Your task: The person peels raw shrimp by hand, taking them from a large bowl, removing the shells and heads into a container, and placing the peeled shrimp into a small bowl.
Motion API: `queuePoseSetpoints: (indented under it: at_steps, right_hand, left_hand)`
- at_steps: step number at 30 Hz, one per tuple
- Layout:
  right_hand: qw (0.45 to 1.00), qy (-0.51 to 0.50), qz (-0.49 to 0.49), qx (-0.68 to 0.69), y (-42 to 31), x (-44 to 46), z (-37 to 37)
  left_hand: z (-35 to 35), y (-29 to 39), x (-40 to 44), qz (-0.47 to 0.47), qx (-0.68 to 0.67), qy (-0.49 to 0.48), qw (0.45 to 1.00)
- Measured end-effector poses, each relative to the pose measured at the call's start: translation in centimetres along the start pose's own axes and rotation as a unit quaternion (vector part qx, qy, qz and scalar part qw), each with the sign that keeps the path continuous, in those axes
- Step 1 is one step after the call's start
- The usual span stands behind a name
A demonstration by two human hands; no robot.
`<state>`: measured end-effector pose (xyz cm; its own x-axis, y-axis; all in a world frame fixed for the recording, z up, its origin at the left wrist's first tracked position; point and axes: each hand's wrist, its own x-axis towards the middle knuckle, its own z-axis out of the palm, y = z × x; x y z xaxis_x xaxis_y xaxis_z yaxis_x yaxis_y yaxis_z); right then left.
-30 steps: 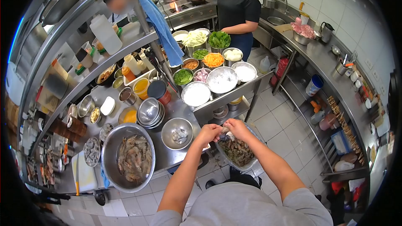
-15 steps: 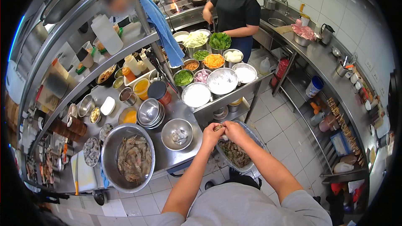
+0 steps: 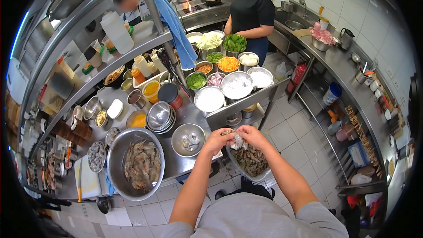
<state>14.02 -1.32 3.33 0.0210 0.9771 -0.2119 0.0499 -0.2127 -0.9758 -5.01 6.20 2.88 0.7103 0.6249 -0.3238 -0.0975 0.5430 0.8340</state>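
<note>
Both my hands meet over a plastic tub (image 3: 266, 177) with a heap of shrimp shells and heads (image 3: 249, 161) in it. Between them is a shrimp (image 3: 238, 141), its pale flesh showing. My left hand (image 3: 219, 140) grips it from the left with closed fingers, and my right hand (image 3: 250, 135) pinches it from the right. On the steel counter to the left, a metal bowl (image 3: 178, 133) has a few peeled shrimp (image 3: 191, 142) in it. Further left, whole unpeeled shrimp (image 3: 142, 163) lie in a large steel basin (image 3: 115, 174).
Pans of cut vegetables (image 3: 228, 64) and white-filled pans (image 3: 209, 99) stand ahead. A co-worker (image 3: 251, 13) stands behind them near a lit stove (image 3: 205, 11). Left are stacked bowls (image 3: 159, 117), a cutting board (image 3: 90, 180) and a shelf; right, a long steel counter (image 3: 352, 72).
The shrimp's pale body now shows between my hands, which have shifted slightly. The co-worker's arm has come down from the stove side. The view has tilted a little.
</note>
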Motion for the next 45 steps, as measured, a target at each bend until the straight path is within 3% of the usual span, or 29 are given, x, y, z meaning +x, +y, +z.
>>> queuePoseSetpoints:
  at_steps: [3, 5, 6, 8, 10, 15, 19, 23, 25, 26, 28, 29, 31, 33, 35, 40, 41, 43, 45]
  right_hand:
    - [0.999, -0.033, 0.006, -0.015, -0.1, -0.3, 0.0]
    - [0.999, -0.036, -0.001, -0.025, -0.1, -0.5, 0.5]
    - [1.0, 0.01, -0.013, -0.017, 0.1, -0.5, 0.9]
    - [0.998, 0.055, -0.026, -0.01, 0.5, -0.8, 1.6]
    - [0.931, 0.187, -0.166, -0.267, 0.4, -1.4, 2.4]
    - [0.886, 0.221, -0.224, -0.341, -0.4, -3.1, 3.9]
    - [0.863, 0.209, -0.297, -0.352, -0.1, -3.1, 4.3]
    - [0.885, 0.223, -0.212, -0.349, 1.0, -1.8, 4.0]
    - [0.978, 0.174, -0.044, -0.109, 1.5, -0.8, 3.5]
    - [0.978, 0.175, -0.043, -0.109, 1.9, -0.5, 3.2]
    - [0.996, 0.083, 0.01, 0.015, 2.3, -0.4, 2.7]
    - [0.996, 0.083, 0.01, 0.015, 2.6, -0.4, 2.9]
    - [0.982, 0.083, -0.112, -0.126, 2.6, -0.8, 3.7]
    - [0.979, 0.079, -0.093, -0.161, 0.9, -1.3, 3.8]
    - [0.975, 0.079, -0.072, -0.193, -0.3, -1.6, 4.0]
    - [0.954, 0.139, -0.138, -0.229, 0.1, -1.2, 4.6]
    - [0.953, 0.138, -0.139, -0.229, 0.5, -1.0, 4.9]
    - [0.965, 0.231, -0.091, -0.08, 1.3, -0.7, 5.6]
    - [0.965, 0.246, -0.09, -0.022, 1.8, -0.6, 5.6]
  left_hand:
    - [0.2, -0.1, -0.2, 0.007, 0.015, 0.007, 1.0]
    - [0.9, -0.7, -0.2, 0.089, 0.04, 0.088, 0.991]
    - [1.4, -1.2, -0.2, 0.089, 0.039, 0.087, 0.991]
    - [2.4, -2.5, -0.2, 0.127, -0.002, 0.198, 0.972]
    - [2.7, -4.5, 0.2, 0.111, -0.068, 0.204, 0.97]
    - [3.7, -5.6, -0.5, 0.057, -0.209, 0.127, 0.968]
    - [2.9, -4.5, -0.6, 0.051, -0.105, 0.153, 0.981]
    - [3.0, -4.2, -1.0, 0.069, -0.059, 0.14, 0.986]
    - [3.3, -4.0, -1.4, 0.081, -0.054, 0.143, 0.985]
    - [3.2, -3.9, -1.8, 0.092, -0.05, 0.14, 0.985]
    - [2.8, -4.3, -2.0, 0.101, -0.044, 0.134, 0.985]
    - [2.5, -4.3, -1.9, 0.116, 0.005, 0.152, 0.982]
    - [2.0, -5.2, -1.5, 0.13, 0.052, 0.172, 0.975]
    - [1.8, -5.8, -1.0, 0.197, 0.08, 0.135, 0.968]
    - [2.3, -5.0, -1.6, 0.194, 0.077, 0.13, 0.969]
    - [2.7, -3.9, -2.0, 0.178, 0.032, 0.109, 0.977]
    - [3.1, -3.6, -2.2, 0.155, -0.03, 0.132, 0.979]
    - [3.3, -3.2, -2.1, 0.131, -0.094, 0.155, 0.975]
    - [2.9, -2.7, -2.1, 0.117, -0.215, 0.177, 0.953]
